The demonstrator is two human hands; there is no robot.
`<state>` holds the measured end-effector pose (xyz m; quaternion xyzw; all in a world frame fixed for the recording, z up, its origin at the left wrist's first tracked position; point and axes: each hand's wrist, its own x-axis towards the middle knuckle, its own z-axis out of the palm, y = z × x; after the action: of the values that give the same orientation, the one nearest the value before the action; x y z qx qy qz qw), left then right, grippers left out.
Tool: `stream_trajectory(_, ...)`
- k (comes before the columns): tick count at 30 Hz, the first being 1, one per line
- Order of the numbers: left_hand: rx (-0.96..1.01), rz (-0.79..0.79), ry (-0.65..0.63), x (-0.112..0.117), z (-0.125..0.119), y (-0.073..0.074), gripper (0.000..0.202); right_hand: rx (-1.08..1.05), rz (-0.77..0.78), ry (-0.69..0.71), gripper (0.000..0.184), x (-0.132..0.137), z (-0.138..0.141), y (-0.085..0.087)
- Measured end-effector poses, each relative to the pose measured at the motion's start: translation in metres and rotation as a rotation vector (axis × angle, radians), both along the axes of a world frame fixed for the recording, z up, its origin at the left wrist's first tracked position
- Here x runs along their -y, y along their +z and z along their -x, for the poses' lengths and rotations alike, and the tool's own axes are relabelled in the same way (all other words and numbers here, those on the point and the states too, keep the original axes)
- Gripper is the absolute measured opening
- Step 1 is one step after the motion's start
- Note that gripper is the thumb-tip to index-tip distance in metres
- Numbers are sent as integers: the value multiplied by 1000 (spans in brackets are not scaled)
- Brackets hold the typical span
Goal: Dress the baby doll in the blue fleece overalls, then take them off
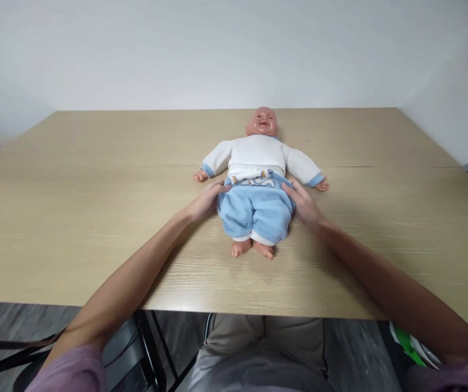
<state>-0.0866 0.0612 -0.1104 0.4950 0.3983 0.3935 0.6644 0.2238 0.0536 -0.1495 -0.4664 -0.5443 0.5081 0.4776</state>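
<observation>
A baby doll (263,122) lies on its back on the wooden table, head toward the far edge and feet toward me. It wears a white long-sleeved top (257,151) with blue cuffs and light blue pants (254,209) with white hems. At the waist, my left hand (210,198) grips the left side of the pants, its thumb over the fabric. My right hand (302,201) holds the waistband on the opposite side in the same way. A patterned strip shows between top and pants. The fingers under the cloth are partly hidden.
The table (95,218) spans the view, with a seam across it and a white wall (217,54) behind. Below its front edge, a dark chair (136,354) stands at the left. A green and white object (411,345) is at the lower right.
</observation>
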Motion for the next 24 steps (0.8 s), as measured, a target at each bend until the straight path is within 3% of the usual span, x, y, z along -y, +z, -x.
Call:
stream_trajectory(4,43,25,-3,8,-2,0,50,-77,42,13,59,8,8,11)
stream_trajectory(7,-18,-6,6,15,6,11,50,-51,4,63,62,13,7,24)
stream_trajectory(10,-111,-149,9,17,15,26,42,-3,-29,99,58,15,1,39)
stream_trajectory(16,-177,-362,121,-11,6,45,42,15,-127,4,48,-11,-3,65)
stream_trajectory(19,-208,-382,170,-29,-2,43,43,19,-92,-70,47,-31,0,61)
stream_trajectory(24,-297,-318,236,-36,1,20,40,108,10,-161,51,-41,-4,27)
